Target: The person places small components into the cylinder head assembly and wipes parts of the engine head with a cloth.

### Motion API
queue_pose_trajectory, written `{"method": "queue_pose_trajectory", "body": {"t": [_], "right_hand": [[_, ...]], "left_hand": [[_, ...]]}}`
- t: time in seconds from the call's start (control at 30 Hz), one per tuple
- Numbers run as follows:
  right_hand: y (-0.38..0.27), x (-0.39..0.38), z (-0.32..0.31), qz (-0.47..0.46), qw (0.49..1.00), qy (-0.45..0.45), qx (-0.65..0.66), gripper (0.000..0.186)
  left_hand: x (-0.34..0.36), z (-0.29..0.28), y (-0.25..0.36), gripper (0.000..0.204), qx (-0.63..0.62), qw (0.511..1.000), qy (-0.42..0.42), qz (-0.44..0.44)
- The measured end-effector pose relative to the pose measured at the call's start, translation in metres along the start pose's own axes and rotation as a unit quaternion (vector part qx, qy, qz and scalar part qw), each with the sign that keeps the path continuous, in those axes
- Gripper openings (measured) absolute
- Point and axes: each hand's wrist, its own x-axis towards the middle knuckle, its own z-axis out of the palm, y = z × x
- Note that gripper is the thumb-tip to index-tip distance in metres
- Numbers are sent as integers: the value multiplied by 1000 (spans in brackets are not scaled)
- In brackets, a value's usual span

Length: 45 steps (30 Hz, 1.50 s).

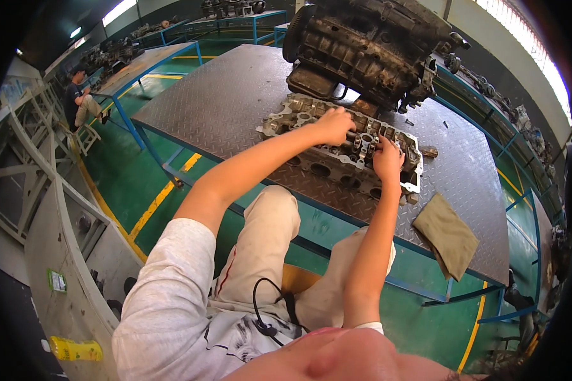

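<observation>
Here's the left hand point(335, 126), fingers half curled over the middle of the cylinder head point(362, 151), and the right hand point(388, 160) bent loosely toward its right end; whether either grips a part, I can't tell. The head lies on the diamond-plate tabletop point(203, 101), just before the engine block point(368, 51).

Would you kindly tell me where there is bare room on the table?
The brown patterned metal table is bare left of the silvery metal cylinder head and just beyond the folded olive cloth. The middle is crowded: a bulky dark engine block stands behind the cylinder head.
</observation>
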Motion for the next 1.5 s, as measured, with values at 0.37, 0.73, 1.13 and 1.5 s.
{"method": "queue_pose_trajectory", "body": {"t": [0.37,0.73,1.13,1.5], "right_hand": [[22,14,-27,-34,979,92,178,25],[45,60,-20,-163,985,-23,-53,28],[14,92,-23,-122,952,-280,20,45],[37,100,-24,-131,967,-217,33,25]], "left_hand": [[-51,-62,17,28,-350,920,-121,128],[-147,48,98,31,-337,841,-379,187],[-178,56,91,29,-423,729,-461,279],[-151,45,121,28,-376,798,-329,337]]}}
